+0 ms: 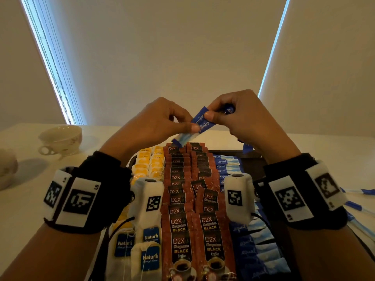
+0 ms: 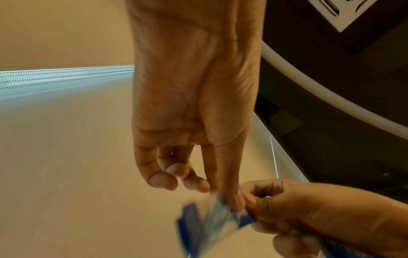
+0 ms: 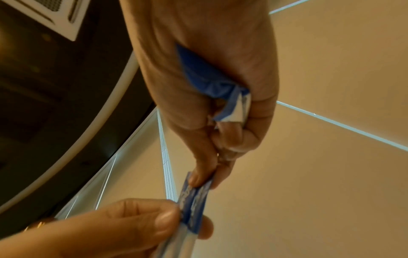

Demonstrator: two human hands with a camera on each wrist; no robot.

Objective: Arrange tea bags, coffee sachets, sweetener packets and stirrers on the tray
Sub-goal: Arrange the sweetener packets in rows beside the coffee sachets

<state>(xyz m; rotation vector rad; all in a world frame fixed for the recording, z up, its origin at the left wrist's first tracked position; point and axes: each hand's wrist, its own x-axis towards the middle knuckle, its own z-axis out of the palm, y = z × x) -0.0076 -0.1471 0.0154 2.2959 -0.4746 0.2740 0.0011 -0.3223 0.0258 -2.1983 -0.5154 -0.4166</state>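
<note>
**Both my hands raised over the tray, sharing one blue sweetener packet**

My left hand [image 1: 156, 120] and my right hand [image 1: 241, 118] meet in the air above the far end of the tray [image 1: 251, 154], at about 12 o'clock from where I stand. Between them is a blue and white sweetener packet [image 1: 199, 122], tilted, its white end pointing down toward 7 o'clock. My left thumb and forefinger pinch it near the middle; my right thumb and forefinger pinch its upper blue end. The other fingers of my right hand are curled around more blue packets [image 3: 212, 82] tucked into the palm — how many, I cannot tell.

The tray lies straight ahead on the pale bench [image 1: 24, 209], filled in lengthwise rows. From 9 o'clock to 3 o'clock across it: tea bags [image 1: 150, 258] with blue tags nearest me and yellow sachets [image 1: 150, 165] beyond them, then two overlapping columns of red-brown coffee sachets [image 1: 180, 240] down the middle, then blue sweetener packets in a row [image 1: 261, 254] along the right side.

Loose blue and white packets [image 1: 365, 191] lie on the bench at 3 o'clock, off the tray. At 10 o'clock stands a pale teacup [image 1: 60, 140] — apart from the tray.
</note>
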